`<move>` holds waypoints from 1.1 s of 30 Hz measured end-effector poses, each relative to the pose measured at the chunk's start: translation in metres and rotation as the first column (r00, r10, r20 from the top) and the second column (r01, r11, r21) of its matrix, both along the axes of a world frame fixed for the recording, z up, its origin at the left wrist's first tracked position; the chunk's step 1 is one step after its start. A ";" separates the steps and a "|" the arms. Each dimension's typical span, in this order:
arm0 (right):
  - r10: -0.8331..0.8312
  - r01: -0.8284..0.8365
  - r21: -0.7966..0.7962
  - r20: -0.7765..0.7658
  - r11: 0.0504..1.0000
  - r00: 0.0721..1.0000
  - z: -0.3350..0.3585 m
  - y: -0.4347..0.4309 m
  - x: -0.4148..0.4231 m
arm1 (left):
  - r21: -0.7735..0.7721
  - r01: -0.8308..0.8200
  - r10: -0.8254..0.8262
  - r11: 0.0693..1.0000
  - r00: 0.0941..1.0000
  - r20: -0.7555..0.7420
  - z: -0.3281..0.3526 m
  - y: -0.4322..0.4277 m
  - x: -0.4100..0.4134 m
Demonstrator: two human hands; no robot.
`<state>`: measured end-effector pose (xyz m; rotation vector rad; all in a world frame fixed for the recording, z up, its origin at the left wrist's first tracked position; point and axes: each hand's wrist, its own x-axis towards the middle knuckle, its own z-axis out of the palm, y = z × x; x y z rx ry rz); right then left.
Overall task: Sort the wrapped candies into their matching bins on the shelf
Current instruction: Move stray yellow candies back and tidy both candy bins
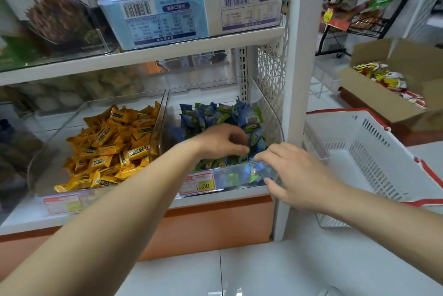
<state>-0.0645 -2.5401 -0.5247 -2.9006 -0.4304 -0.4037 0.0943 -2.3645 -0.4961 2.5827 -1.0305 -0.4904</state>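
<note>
Both forearms reach up from the bottom edge toward the lower shelf [215, 200]. Left hand [220, 140] sits inside the right-hand clear bin [271, 109], fingers curled down into the blue and green candies [215, 116]; whether it grips one I cannot tell, since the fingertips are hidden and blurred. Right hand [294, 173] is at the bin's front right corner, fingers loosely spread on the rim and thumb low on the front wall, holding no candy that shows. A price tag [200, 184] reading 1.00 sits on the bin's front, just left of that hand. Next bin [96, 109] to the left holds yellow candies [112, 142], touching the dividing wall. A white shelf post [302, 56] stands just right of the bins. Beyond it lies a tilted white basket [374, 152] with red trim, and behind that an open carton [395, 80] of red and yellow packets. Boxes [191, 13] fill the shelf above.
</note>
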 end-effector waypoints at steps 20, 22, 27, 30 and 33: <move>-0.031 0.031 0.035 -0.003 0.999 1.000 0.003 0.006 0.005 | 0.035 -0.247 0.249 0.968 0.949 -0.193 -0.031 -0.004 0.019; -0.029 0.029 0.037 -0.003 0.999 1.000 0.004 0.006 0.005 | 0.096 -0.235 0.248 0.967 0.953 -0.174 -0.031 -0.006 0.021; -0.020 0.020 0.032 -0.002 0.999 1.000 0.005 0.006 0.005 | 0.267 -0.141 0.190 0.953 0.967 -0.169 -0.019 -0.012 0.019; -0.021 0.021 0.018 0.001 1.000 1.000 0.005 0.005 0.006 | 0.196 -0.162 0.210 0.967 0.943 -0.257 -0.016 -0.008 0.018; -0.022 0.023 0.016 -0.010 1.000 1.000 0.006 0.006 0.007 | 0.110 -0.196 0.222 0.974 0.910 -0.350 -0.017 -0.003 0.015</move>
